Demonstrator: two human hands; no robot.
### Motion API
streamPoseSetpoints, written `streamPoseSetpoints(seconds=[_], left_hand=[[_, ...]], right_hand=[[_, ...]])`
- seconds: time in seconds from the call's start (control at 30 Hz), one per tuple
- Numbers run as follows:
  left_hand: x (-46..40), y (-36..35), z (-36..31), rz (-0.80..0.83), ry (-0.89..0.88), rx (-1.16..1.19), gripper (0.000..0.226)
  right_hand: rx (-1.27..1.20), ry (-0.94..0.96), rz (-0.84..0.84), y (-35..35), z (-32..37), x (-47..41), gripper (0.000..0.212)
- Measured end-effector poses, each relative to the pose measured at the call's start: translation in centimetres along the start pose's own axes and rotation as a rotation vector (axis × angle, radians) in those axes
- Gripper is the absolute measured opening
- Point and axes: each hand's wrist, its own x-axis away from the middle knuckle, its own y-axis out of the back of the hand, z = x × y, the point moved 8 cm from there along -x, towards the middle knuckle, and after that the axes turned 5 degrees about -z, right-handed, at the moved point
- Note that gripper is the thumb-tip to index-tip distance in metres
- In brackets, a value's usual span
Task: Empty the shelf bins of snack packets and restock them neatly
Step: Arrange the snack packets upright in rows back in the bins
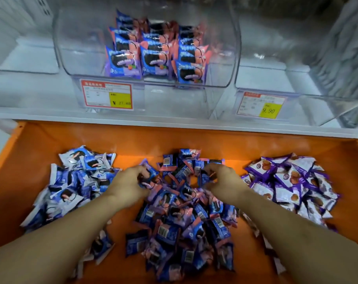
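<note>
Both hands are digging in the middle pile: left hand (131, 179) pinching a blue-pink packet (147, 174), right hand (221, 178) gripping another packet (206, 177) from the crinkly heap (182, 218).

I see bright, even overhead light with a cool cast. Glare streaks the clear bin (147, 48) at twelve o'clock and the price labels (107, 96) read soft. Motion blur smears the one to two o'clock corner. Wide-angle bending curves the shelf edge (174, 121). Shadows under my forearms stay faint.
</note>
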Motion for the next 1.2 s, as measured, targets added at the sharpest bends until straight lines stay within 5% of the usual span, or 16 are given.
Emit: streamPoseSetpoints(seconds=[0.17,0.3,0.57,0.7,1.0,1.2], left_hand=[[4.4,5.7,-5.3,-0.054,-0.103,0.101,0.031],[9.5,10.7,-10.3,-0.014,-0.17,0.286,0.032],[18.9,19.5,-16.5,-0.143,-0.344,0.54,0.02],[20.6,21.6,-17.5,-0.248,-0.4,0.601,0.029],[20.0,24.0,-18.3,-0.342,-0.449,0.557,0.034],[18.1,27.8,-16.2,-0.484,-0.438,0.417,0.041]], right_hand=[[-0.394,0.07,0.19,5.1,7.8,4.2,0.052],[-0.615,0.192,0.307,10.0,13.4,9.8,0.038],[-1.058,0.36,0.075,17.7,17.9,19.0,0.036],[-1.074,0.391,-0.085,19.0,18.8,19.3,0.054],[-1.089,0.333,-0.221,20.3,18.9,17.7,0.032],[-0.71,0.365,-0.347,20.7,21.8,17.5,0.037]])
